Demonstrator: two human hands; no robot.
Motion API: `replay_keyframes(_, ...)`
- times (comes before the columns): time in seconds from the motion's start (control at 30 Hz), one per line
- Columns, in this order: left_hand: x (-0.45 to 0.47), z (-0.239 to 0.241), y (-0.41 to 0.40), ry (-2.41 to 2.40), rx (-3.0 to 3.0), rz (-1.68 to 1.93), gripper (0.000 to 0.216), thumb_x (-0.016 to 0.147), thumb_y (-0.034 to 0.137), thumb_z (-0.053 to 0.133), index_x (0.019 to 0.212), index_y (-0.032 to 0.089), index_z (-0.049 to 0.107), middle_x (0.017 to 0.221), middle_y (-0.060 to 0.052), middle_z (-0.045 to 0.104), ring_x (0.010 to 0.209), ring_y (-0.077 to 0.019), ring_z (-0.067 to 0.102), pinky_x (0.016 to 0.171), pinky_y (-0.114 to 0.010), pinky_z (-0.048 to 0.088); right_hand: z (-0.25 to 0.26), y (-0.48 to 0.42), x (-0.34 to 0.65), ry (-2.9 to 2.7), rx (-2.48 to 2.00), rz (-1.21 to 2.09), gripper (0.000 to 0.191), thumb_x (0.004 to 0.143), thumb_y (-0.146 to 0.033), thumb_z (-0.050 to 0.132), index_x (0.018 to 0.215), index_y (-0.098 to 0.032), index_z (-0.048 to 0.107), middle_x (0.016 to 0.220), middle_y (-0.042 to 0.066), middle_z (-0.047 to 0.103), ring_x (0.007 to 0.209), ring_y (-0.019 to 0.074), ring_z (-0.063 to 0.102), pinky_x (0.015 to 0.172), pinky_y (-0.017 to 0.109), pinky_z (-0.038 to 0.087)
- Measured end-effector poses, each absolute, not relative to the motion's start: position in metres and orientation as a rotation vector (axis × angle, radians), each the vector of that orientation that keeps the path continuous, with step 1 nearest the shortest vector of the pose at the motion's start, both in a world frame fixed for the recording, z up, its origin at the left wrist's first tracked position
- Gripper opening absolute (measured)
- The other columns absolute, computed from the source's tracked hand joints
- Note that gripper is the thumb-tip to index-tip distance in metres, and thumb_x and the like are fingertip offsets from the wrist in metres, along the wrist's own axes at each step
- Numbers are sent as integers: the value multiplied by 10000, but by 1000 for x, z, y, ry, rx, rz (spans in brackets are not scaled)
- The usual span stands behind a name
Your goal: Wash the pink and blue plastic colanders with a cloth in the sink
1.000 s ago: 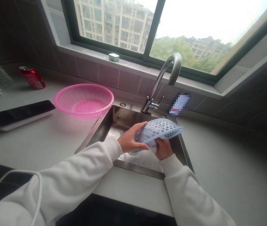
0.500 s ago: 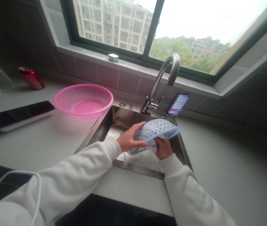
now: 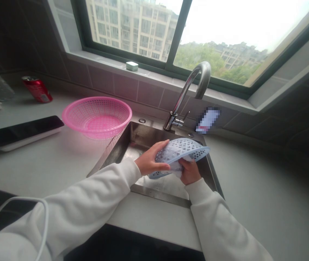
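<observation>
Over the steel sink [image 3: 132, 139] I hold a pale blue perforated basket [image 3: 183, 149], turned upside down and tilted. My left hand [image 3: 151, 161] grips its near left rim, thumb under and fingers over the outside. My right hand [image 3: 189, 171] is beneath the basket, closed on a pale cloth or sponge [image 3: 175, 167] pressed against its inner side. The curved chrome tap [image 3: 191, 90] stands just behind; no water shows.
A pink mesh basket [image 3: 97, 116] sits on the counter left of the sink. Further left lie a dark flat device on a white base [image 3: 25, 132] and a red can [image 3: 37, 89]. A small white box [image 3: 132, 65] rests on the window sill.
The blue basket has turned slightly in my hands, its near edge dipping lower. Both hands stay in nearly the same place over the sink.
</observation>
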State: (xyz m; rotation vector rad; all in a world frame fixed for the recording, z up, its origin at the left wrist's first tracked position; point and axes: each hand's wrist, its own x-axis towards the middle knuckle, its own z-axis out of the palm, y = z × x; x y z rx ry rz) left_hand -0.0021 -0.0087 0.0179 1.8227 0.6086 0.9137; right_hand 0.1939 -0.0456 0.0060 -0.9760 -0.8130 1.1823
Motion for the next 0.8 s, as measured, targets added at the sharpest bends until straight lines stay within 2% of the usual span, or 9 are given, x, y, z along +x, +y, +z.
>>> replay_keyframes(0.1,-5,19,-8,604,1797,896,1119,667,732,722,1549,190,297,1609,-173,281,1474,-411,277,1227,-561,203,8,-43,201,-744,-928,1204,414,601,-276,839,978,-250,670,949,0,778,933,287,729,932,506,571)
replay_keyframes(0.23,-4,18,-9,630,1785,887,1046,690,688,737,1530,203,346,1583,-168,334,1453,-406,319,1217,-559,231,7,-40,202,-714,-934,1167,418,600,-339,837,976,-253,674,932,0,777,956,295,726,923,509,578)
replay_keyframes(0.43,0,15,-10,600,1792,914,1111,641,670,788,1540,213,322,1601,-162,304,1468,-400,296,1228,-547,211,9,-44,187,-825,-987,1108,308,589,-281,840,857,-252,692,851,34,780,1077,356,684,978,550,534)
replay_keyframes(0.53,-1,17,-9,617,1789,885,1143,636,681,783,1553,207,290,1622,-165,266,1481,-413,264,1229,-563,197,12,-43,191,-765,-957,1119,347,584,-288,841,893,-245,689,908,34,779,1084,348,682,978,556,532)
replay_keyframes(0.63,-2,16,-9,644,1761,851,1131,652,667,779,1555,199,285,1612,-176,292,1468,-415,294,1216,-576,224,13,-42,196,-712,-920,1145,404,598,-324,840,961,-249,680,957,17,775,1057,324,695,960,545,544)
replay_keyframes(0.8,1,14,-10,651,1785,867,1121,632,604,825,1544,198,313,1593,-181,327,1456,-401,324,1213,-559,239,15,-45,192,-779,-977,1133,365,571,-302,866,889,-239,699,857,7,777,1049,329,699,983,518,536)
